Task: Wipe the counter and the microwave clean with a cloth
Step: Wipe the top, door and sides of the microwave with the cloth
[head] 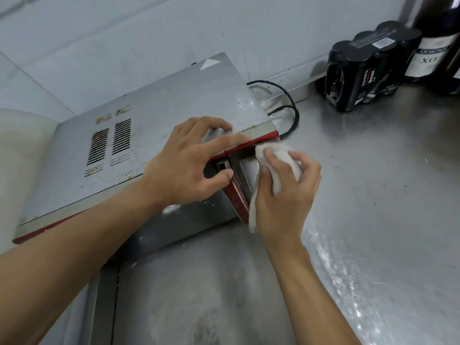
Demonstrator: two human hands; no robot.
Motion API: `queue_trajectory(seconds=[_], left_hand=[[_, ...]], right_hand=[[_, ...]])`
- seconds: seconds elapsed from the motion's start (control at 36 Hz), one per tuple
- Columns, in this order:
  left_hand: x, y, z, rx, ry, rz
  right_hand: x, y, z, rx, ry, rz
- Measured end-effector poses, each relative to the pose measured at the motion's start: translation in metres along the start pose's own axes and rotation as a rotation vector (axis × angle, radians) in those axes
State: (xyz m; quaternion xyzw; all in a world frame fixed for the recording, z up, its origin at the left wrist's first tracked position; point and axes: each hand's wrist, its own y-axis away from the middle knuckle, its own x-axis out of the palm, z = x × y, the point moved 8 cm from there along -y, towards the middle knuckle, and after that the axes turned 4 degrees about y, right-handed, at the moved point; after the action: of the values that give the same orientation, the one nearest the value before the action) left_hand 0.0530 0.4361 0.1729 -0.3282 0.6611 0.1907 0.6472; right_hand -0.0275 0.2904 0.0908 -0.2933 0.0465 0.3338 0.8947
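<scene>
Desk (pixel 373 220), steel, nearest me; my right grip (pixel 286 192) curls round the white cloth (pixel 276 155), pressing it to the front right end of the microwave (pixel 174 108); my left grip (pixel 189 165), fingers straight, presses its top edge; black can pack (pixel 361 70) stands beyond.

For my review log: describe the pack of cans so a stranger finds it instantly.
Follow the steel counter right of the microwave to the back wall. The pack of cans stands there, left of a white-labelled bottle. Only it is shrink-wrapped black.
</scene>
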Motion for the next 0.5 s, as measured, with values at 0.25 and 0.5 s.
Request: queue_trajectory(seconds=[0.25,0.5], left_hand=[[0.0,-0.001,0.002,0.005,0.004,0.005],[0.0,-0.001,0.001,-0.003,0.022,0.008]], right_hand=[[0.019,0.03,-0.033,0.033,0.051,0.184],[0.012,0.009,0.013,-0.118,0.048,0.067]])
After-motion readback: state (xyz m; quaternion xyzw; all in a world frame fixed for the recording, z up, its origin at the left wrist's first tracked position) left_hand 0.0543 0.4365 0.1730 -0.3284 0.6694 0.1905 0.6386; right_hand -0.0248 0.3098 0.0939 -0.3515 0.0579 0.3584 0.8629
